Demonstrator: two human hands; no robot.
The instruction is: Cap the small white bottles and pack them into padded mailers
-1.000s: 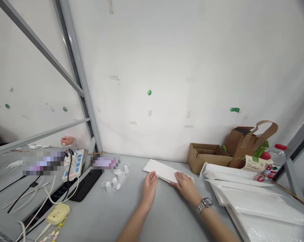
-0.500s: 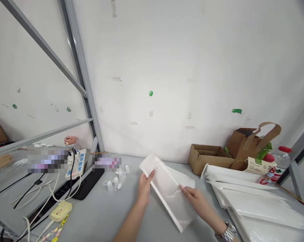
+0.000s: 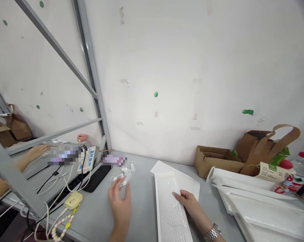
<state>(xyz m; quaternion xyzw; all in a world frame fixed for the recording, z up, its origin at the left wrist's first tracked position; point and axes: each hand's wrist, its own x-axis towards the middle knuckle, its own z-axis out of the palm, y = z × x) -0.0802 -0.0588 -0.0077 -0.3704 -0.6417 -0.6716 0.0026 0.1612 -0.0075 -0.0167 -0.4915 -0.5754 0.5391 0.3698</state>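
Observation:
My right hand (image 3: 192, 203) grips the right edge of a long white padded envelope (image 3: 168, 205), thumb lying on its glossy face. The envelope extends past the bottom of the view. Behind it, a flat white sheet or second envelope (image 3: 189, 178) rests on the grey table. My left hand (image 3: 120, 201) hovers slightly blurred over the table, thumb and fingers apart, with nothing seen between them. Just beyond its fingertips lie several small white tagged pieces (image 3: 126, 170), partly hidden by the fingers.
At right are stacked white padded envelopes (image 3: 260, 201), an open cardboard box (image 3: 217, 164), a brown paper bag (image 3: 255, 151) and a red-capped bottle (image 3: 303, 164). Leftward sit a power strip (image 3: 87, 161), cables, a yellow case (image 3: 73, 200) and a metal post (image 3: 91, 67). Another person's arm (image 3: 32, 158) reaches in.
My left hand has let go of the envelope and moved left to the small white pieces. My right hand keeps hold of the envelope, now lower and more upright. The view has shifted left.

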